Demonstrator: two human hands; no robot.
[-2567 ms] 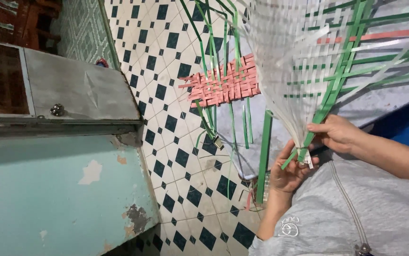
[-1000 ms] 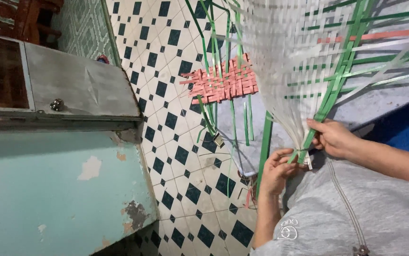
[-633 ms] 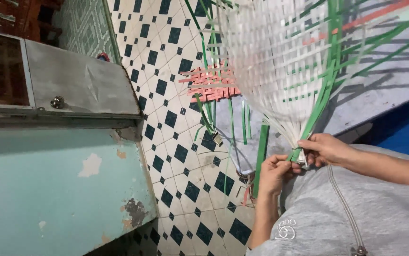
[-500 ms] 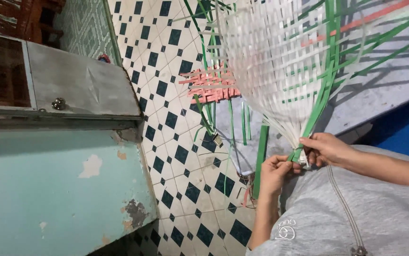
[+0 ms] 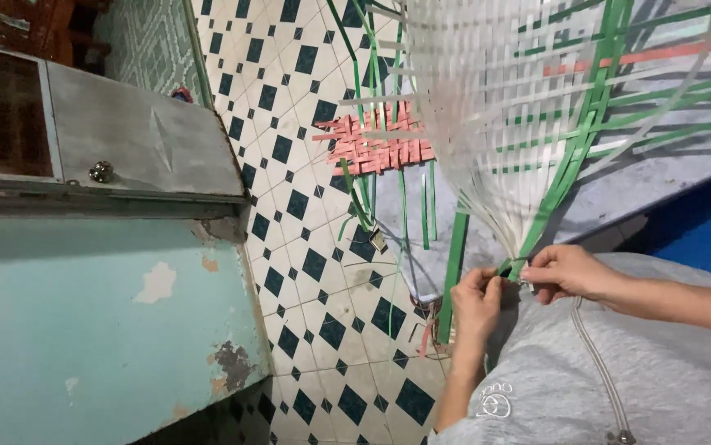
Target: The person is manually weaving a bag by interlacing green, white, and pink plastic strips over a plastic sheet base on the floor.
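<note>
View from the head camera, rotated so that the floor (image 5: 306, 272) of white tiles with dark diamond insets runs up the middle. At left stands a wall (image 5: 100, 330) in flaking pale turquoise paint, and above it a grey metal door (image 5: 141, 148) with a round knob (image 5: 100, 171). At upper right hangs the weave (image 5: 512, 107), a loose open lattice of translucent white plastic strips crossed by green strips (image 5: 574, 156) and one reddish strip; its strands narrow to a bundle at the lower end, just above the person's lap. The lap and torso are covered by a grey zipped garment (image 5: 619, 371), with a blue area (image 5: 701, 231) beyond it at right. On the floor behind the weave lies a smaller mat (image 5: 376, 147) of pink strips, with loose green strips trailing from it. The left hand (image 5: 477, 297) rises from below, its grip closed with thumb and fingertips pinching the gathered strip ends at the foot of the weave. The right hand (image 5: 565, 272) comes in from the right, its grip likewise pinched shut on the same bundle of ends, just beside the left. The two hands nearly touch at the point where a green strip meets the white strands. Which single strip each grip holds cannot be told.
</note>
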